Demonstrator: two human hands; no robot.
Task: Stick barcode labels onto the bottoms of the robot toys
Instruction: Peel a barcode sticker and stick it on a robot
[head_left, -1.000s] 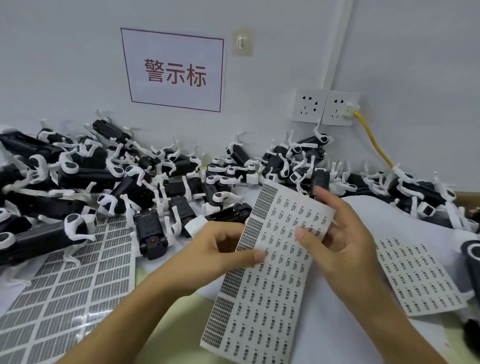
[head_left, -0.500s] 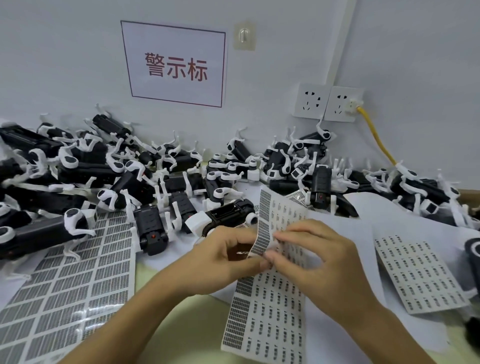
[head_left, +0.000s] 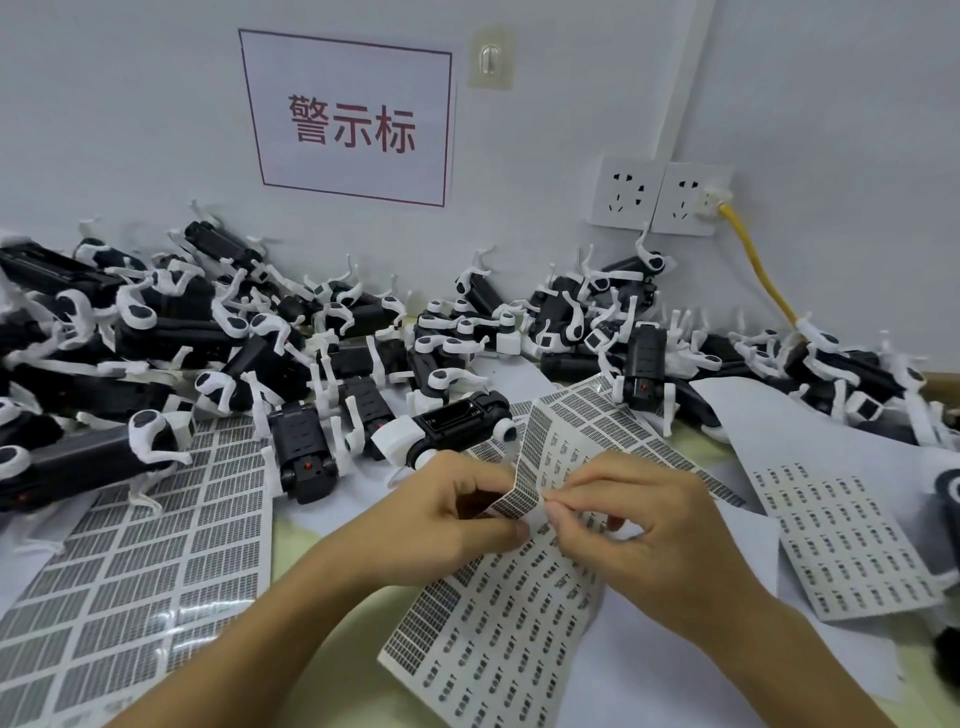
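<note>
- The left hand (head_left: 447, 519) grips the label sheet (head_left: 524, 582) near its left edge, thumb on top and the other fingers curled under it, so the sheet is folded up into a ridge between the two hands.
- The right hand (head_left: 639, 535) pinches with thumb and index finger at the fold, just beside the left thumb; it looks like the corner of one barcode label is taken there (the label itself is too small to tell clearly).
- The sheet lies with its long axis from the near bench (head_left: 311, 540) edge away toward the wall, its far end raised and curling.
- The robot toys (head_left: 291, 364) are in a long pile behind the sheet, along the wall.
- The nearest one, a black and white toy (head_left: 452, 421), lies on its side directly beyond the left hand, long axis left to right.
- My judgement: after the peel, the label must travel forward and a little left to this toy, so the left hand is nearer to turn its bottom up.
- Other label sheets lie flat on the left (head_left: 135, 561) and on the right (head_left: 841, 535).
</note>
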